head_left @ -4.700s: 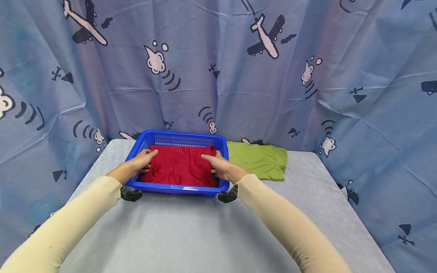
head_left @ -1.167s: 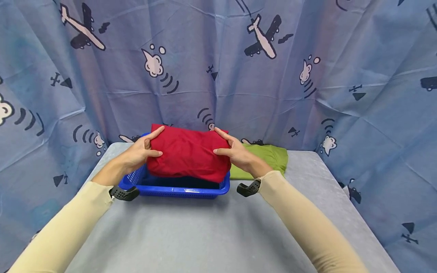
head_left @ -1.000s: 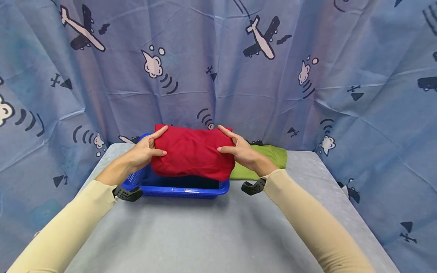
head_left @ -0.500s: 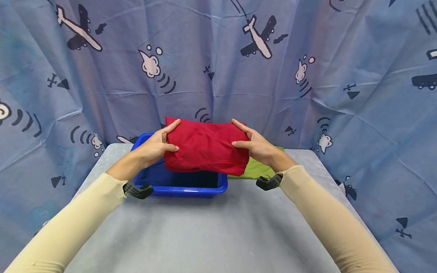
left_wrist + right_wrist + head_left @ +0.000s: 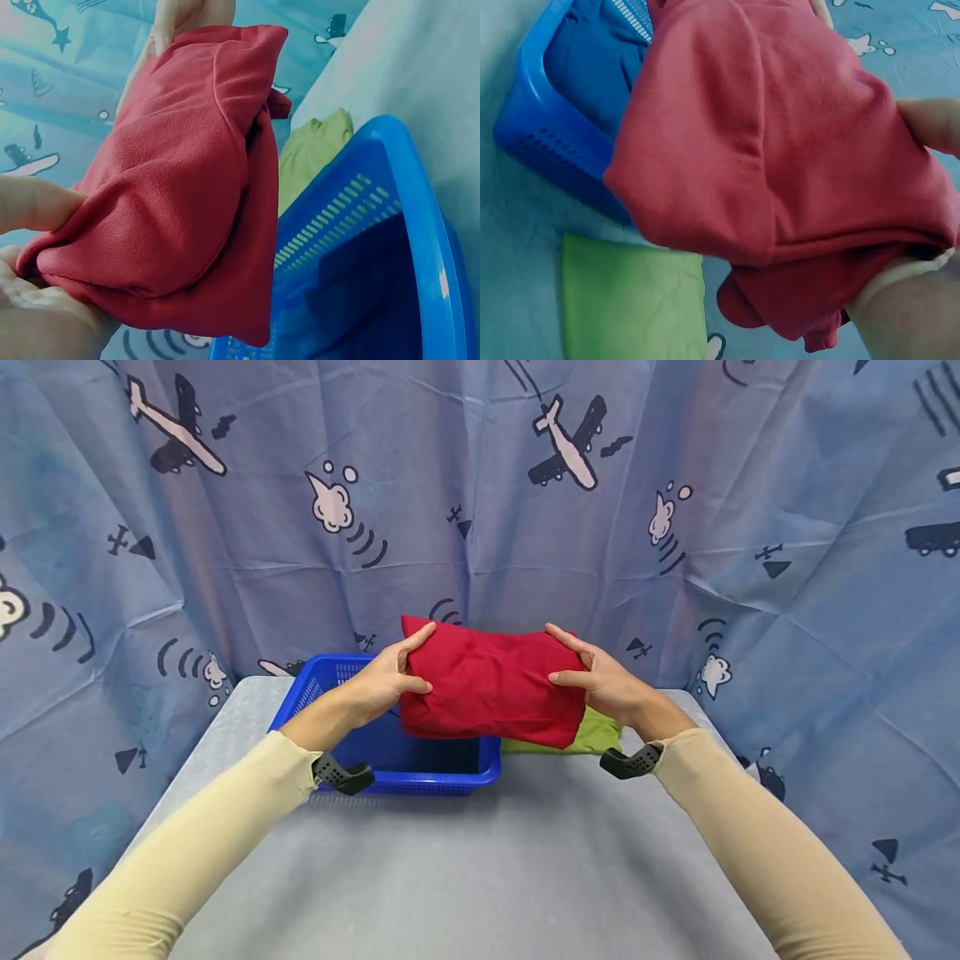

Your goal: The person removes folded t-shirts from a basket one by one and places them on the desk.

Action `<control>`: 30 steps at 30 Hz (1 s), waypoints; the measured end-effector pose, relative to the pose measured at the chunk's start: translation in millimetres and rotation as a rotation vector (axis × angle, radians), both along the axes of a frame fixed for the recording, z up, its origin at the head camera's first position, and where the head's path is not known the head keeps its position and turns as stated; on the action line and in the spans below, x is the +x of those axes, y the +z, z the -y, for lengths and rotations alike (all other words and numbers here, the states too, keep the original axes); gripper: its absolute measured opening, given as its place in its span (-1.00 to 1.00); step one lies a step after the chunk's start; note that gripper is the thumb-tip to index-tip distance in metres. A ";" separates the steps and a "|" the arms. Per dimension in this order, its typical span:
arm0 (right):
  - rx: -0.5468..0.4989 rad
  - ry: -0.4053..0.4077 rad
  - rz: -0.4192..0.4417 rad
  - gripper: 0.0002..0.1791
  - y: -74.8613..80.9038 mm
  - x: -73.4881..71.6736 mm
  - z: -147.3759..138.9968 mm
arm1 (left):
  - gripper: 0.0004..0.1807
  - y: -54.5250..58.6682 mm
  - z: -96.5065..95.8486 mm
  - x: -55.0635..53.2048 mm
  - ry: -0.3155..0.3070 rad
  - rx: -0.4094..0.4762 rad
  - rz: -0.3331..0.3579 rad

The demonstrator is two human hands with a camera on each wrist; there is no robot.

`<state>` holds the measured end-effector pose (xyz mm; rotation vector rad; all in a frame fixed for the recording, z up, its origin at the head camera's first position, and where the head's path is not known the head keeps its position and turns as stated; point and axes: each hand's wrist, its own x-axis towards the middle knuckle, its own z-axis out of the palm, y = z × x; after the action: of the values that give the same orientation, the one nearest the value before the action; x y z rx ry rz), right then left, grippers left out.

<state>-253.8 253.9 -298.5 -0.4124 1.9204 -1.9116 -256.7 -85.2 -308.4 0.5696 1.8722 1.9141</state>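
A folded red garment [image 5: 491, 685] hangs in the air between both hands, in front of the basket's right part and the green cloth. My left hand [image 5: 378, 681] grips its left end, thumb on the near face. At the right end my right hand [image 5: 609, 687] holds it the same way. Loose folds of the red fabric [image 5: 780, 300] droop below the bundle in the right wrist view. Behind and below stands a blue plastic basket [image 5: 442, 782] with slotted walls. Inside it lies dark blue cloth [image 5: 589, 75], partly hidden by the red garment in the head view.
A folded green cloth [image 5: 597, 735] lies on the table right of the basket, partly covered from view by the red garment and right hand. The pale grey table [image 5: 465, 868] extends toward the person. A blue airplane-print curtain [image 5: 420, 510] hangs close behind.
The red garment lay in the basket earlier. Both hands have lifted it out and carried it to the right, uncovering dark blue cloth. Basket and green cloth stay in place.
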 end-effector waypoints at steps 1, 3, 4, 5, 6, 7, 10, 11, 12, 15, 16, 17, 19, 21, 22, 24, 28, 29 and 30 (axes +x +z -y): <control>-0.001 0.002 0.004 -0.10 0.8 0.0 -2.5 | 0.10 0.1 -2.1 -0.5 -0.002 -0.001 -0.002; 0.010 0.001 0.011 -0.11 2.1 0.9 -7.8 | 0.10 -0.1 -6.4 -1.8 -0.013 0.002 -0.005; 0.020 0.000 0.010 -0.11 2.3 1.6 -10.8 | 0.10 -0.2 -8.8 -2.2 -0.020 0.003 -0.008; 0.031 -0.003 0.010 -0.11 2.5 2.7 -14.1 | 0.10 -0.4 -11.7 -2.4 -0.026 0.004 -0.011; 0.046 -0.007 0.007 -0.11 2.6 3.8 -17.9 | 0.10 -0.8 -15.0 -3.3 -0.032 0.009 -0.009; 0.054 -0.012 0.004 -0.11 2.6 4.9 -21.7 | 0.11 -0.7 -18.6 -3.6 -0.040 0.014 -0.009; 0.084 -0.030 -0.003 -0.12 2.2 8.2 -33.2 | 0.12 -1.0 -30.5 -4.8 -0.057 0.024 -0.007; 0.083 -0.034 -0.003 -0.12 1.9 9.0 -36.8 | 0.12 -1.0 -34.6 -4.8 -0.063 0.028 -0.004; 0.082 -0.038 -0.004 -0.12 1.3 9.4 -40.4 | 0.12 -1.1 -38.5 -5.1 -0.068 0.029 0.000; 0.074 -0.050 -0.002 -0.13 0.0 11.1 -50.9 | 0.13 -1.2 -50.7 -5.2 -0.078 0.026 0.007; 0.068 -0.052 -0.001 -0.13 -0.5 11.5 -54.7 | 0.13 -1.2 -54.9 -5.3 -0.081 0.025 0.012; 0.064 -0.055 0.000 -0.13 -1.1 11.6 -58.5 | 0.13 -1.4 -59.0 -5.4 -0.083 0.026 0.016; 0.062 -0.059 0.001 -0.13 -2.4 12.2 -65.7 | 0.13 -2.4 -66.8 -6.0 -0.084 0.031 0.021; 0.065 -0.061 0.002 -0.13 -4.4 12.4 -72.9 | 0.14 -4.3 -74.2 -7.2 -0.083 0.040 0.029; 0.067 -0.061 0.004 -0.14 -5.5 12.4 -76.3 | 0.14 -5.6 -77.9 -8.0 -0.083 0.045 0.033; 0.071 -0.063 0.005 -0.14 -7.5 12.9 -82.9 | 0.15 -8.6 -85.1 -9.7 -0.079 0.044 0.038; 0.071 -0.057 -0.003 -0.15 -11.6 13.9 -97.3 | 0.15 -12.9 -100.0 -10.7 -0.081 0.017 0.034; 0.070 -0.055 -0.007 -0.15 -12.5 14.2 -101.0 | 0.15 -13.8 -103.5 -10.6 -0.083 0.009 0.034; 0.067 -0.050 -0.011 -0.16 -13.5 14.2 -104.9 | 0.15 -14.6 -107.0 -10.4 -0.086 0.003 0.032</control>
<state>-239.6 358.8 -312.0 -0.3588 2.0134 -1.8737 -267.1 21.8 -323.1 0.6068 1.7962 1.8600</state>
